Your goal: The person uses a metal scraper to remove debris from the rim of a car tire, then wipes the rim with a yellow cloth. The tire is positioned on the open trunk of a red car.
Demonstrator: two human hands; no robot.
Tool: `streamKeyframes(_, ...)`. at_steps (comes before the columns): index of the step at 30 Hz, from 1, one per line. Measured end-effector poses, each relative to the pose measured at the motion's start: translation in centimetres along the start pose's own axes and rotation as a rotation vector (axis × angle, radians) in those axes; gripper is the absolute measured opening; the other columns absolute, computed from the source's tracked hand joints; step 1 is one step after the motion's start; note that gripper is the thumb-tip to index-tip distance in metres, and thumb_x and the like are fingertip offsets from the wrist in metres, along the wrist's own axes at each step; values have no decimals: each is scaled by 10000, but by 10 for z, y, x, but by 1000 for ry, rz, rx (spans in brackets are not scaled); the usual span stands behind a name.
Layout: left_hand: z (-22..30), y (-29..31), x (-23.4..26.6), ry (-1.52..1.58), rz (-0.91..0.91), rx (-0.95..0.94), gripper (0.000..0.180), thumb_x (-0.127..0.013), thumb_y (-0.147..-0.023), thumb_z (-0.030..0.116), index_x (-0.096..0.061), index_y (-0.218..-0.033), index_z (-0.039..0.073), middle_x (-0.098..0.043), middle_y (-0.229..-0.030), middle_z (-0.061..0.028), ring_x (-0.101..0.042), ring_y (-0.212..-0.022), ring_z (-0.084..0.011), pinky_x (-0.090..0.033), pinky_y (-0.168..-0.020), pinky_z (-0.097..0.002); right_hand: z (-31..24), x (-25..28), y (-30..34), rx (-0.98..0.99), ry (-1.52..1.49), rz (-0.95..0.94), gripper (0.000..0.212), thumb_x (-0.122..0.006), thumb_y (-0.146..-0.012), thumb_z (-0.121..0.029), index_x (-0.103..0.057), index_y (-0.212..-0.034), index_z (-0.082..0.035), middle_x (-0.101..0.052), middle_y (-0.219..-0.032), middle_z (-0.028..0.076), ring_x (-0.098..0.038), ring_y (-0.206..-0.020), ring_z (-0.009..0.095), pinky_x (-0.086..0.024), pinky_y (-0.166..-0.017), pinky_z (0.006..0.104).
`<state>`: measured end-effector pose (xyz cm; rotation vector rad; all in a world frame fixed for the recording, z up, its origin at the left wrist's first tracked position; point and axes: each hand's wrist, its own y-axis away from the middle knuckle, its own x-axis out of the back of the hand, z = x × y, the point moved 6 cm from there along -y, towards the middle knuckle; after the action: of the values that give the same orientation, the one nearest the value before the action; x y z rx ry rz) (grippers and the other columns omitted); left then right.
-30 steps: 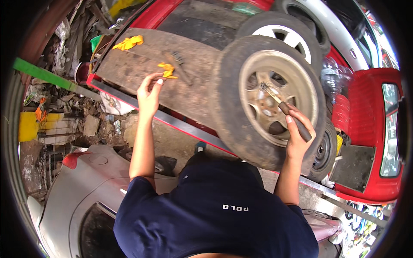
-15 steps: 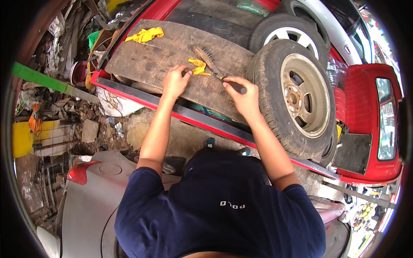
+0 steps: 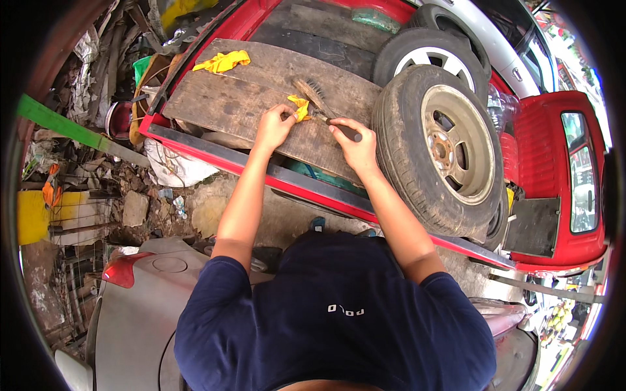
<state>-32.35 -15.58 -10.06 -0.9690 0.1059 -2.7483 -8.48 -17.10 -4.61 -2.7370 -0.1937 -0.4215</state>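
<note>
My left hand (image 3: 274, 127) is closed in a pinch on the edge of a small crumpled yellow cloth (image 3: 300, 105) over the wooden boards (image 3: 235, 98). Just to its right, my right hand (image 3: 357, 148) grips a tool with a dark rounded handle (image 3: 349, 132). The tool's thin front end points toward the cloth, and its tip is too small to make out. A wire brush (image 3: 309, 92) with a worn wooden back and dark bristles lies right beyond the cloth. Farther left on the boards rests a second, larger yellow cloth (image 3: 225, 62).
A worn tyre on a beige rim (image 3: 438, 153) leans close to my right hand, with another wheel (image 3: 427, 55) behind it. The red truck bed's side rail (image 3: 261, 168) runs between me and the boards. Behind me stands a grey car (image 3: 137, 319); rubble (image 3: 135, 208) lies left.
My left hand has moved right and taken hold of the small yellow cloth, which is now bunched up higher. My right hand has shifted slightly left with the dark-handled tool.
</note>
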Motion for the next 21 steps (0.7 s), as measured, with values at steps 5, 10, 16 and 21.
streamKeyframes(5,-8,-1,3,655,-139,140,74,-601,-916,75,-647,-972,59,-650,-904,14,-605,-856,-67,-480,-754,-238,-20,23,8,0,-66,37,166,-769,-899,-82,-779,-1053,-20,-773,-1068,84,-701,-1034,160,-513,-949,297)
streamKeyframes(10,14,-12,-20,705,-382,175,88,-598,-939,94,-645,-1007,65,-651,-887,12,-614,-863,-82,-490,-746,-248,-30,48,16,-28,-29,138,163,-783,-882,-114,-790,-1031,-46,-783,-1034,86,-727,-1012,173,-529,-924,316)
streamKeyframes(16,3,-15,-26,268,-436,61,181,-661,-928,140,-700,-1058,20,-692,-900,-24,-628,-848,-121,-500,-744,-300,-20,59,23,-73,-22,142,169,-782,-884,-104,-789,-1042,-44,-779,-1044,83,-716,-1016,165,-523,-929,308)
streamKeyframes(21,-18,-5,4,-81,-224,36,249,-743,-845,212,-711,-965,-4,-700,-850,-148,-668,-798,-225,-512,-721,-376,-9,33,31,-120,-65,33,180,-796,-873,-137,-792,-1031,-50,-782,-1037,87,-724,-1007,170,-526,-924,311)
